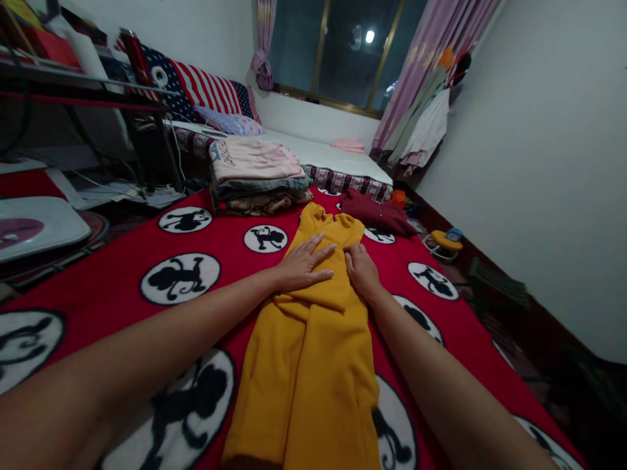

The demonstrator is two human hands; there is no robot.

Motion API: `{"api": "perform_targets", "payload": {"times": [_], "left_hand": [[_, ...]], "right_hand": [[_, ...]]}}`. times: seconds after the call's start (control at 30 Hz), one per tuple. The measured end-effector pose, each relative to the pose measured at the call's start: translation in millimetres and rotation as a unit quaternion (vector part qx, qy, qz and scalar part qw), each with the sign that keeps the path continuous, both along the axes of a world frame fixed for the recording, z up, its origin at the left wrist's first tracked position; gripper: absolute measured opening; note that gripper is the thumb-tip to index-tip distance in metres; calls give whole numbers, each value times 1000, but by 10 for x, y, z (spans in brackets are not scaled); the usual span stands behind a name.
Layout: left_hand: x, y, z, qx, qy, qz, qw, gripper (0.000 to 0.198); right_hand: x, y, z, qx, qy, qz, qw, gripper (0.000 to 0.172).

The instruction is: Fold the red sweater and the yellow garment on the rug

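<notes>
A mustard-yellow garment (333, 365), probably a top, lies lengthwise on a red blanket (235, 287) with monkey figures in white circles. Its far end has a collar-like opening, and a fold of cloth crosses its middle. My left hand (309, 262) rests flat on the upper part, fingers spread. At the right edge, my right hand (361, 267) has its fingers curled onto the cloth. A folded maroon garment (377, 212) lies just beyond on the right. Behind to the left is a stack of folded clothes (259, 173), a pale pink one on top.
A white-topped bed (318, 153) with a pillow stands under the window. Left is a cluttered desk (83, 85) and a white chair seat (39, 225). Clothes (424, 127) hang by the right wall, above a small yellow stool (445, 240).
</notes>
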State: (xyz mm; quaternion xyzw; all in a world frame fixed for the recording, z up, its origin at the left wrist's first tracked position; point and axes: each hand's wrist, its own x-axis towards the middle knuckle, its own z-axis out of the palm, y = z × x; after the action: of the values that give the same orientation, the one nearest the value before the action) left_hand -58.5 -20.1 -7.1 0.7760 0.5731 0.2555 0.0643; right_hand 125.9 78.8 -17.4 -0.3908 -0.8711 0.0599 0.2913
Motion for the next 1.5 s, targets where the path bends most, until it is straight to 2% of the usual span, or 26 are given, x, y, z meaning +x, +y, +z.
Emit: {"api": "perform_targets", "payload": {"times": [0.1, 0.2, 0.27, 0.33, 0.43, 0.53, 0.7, 0.77, 0.83, 0.97, 1.03, 1.1, 1.17, 1.27, 1.33, 1.43, 1.5], "left_hand": [[-82, -160, 25, 40, -83, -3, 996, 70], [-190, -490, 98, 131, -157, 24, 979, 42], [-247, -772, 147, 173, -173, 10, 970, 24], [-271, -1045, 176, 151, -162, -60, 973, 26], [-245, -1347, 178, 61, -91, -179, 978, 31], [-213, -1489, 162, 4, -10, -195, 981, 27], [-361, -1577, 157, -38, 2, -204, 978, 18], [-473, -1622, 174, -61, -5, -211, 976, 21], [-584, -1670, 207, -82, -1, -187, 979, 23], [-719, -1695, 281, -63, 26, -114, 991, 48], [-708, -1640, 287, -42, 41, -123, 991, 59], [-644, -1540, 259, -19, 54, -144, 988, 61], [-551, -1413, 204, 3, 60, -162, 985, 56], [-417, -1249, 135, 19, 40, -193, 980, 41], [-344, -1218, 156, 14, 1, -220, 975, 39], [-248, -1300, 327, -33, -70, -256, 963, 37], [-203, -1335, 503, -106, -116, -245, 957, 27]], "right_hand": [[123, -85, -16, 14, 11, 57, 998, 28], [299, -252, 6, 15, 71, 106, 992, 29], [409, -405, 54, 20, 129, 131, 983, 29], [486, -561, 113, 35, 170, 153, 973, 24], [526, -725, 173, 43, 165, 184, 968, 18], [521, -767, 158, 27, 125, 221, 967, 20], [628, -801, 134, -37, 61, 286, 955, 30], [737, -881, 177, -42, 41, 297, 953, 32], [860, -989, 232, -35, 13, 298, 954, 38], [1022, -1154, 294, -10, -62, 298, 953, 65], [1008, -1173, 292, 9, -89, 307, 947, 71], [924, -1153, 285, 14, -107, 312, 944, 76], [796, -1111, 285, 2, -127, 313, 941, 74], [621, -1059, 311, -51, -153, 322, 933, 51], [576, -1080, 344, -95, -137, 334, 928, 40], [612, -1220, 410, -156, -72, 368, 914, 40], [635, -1308, 464, -214, -26, 370, 903, 39]]}}
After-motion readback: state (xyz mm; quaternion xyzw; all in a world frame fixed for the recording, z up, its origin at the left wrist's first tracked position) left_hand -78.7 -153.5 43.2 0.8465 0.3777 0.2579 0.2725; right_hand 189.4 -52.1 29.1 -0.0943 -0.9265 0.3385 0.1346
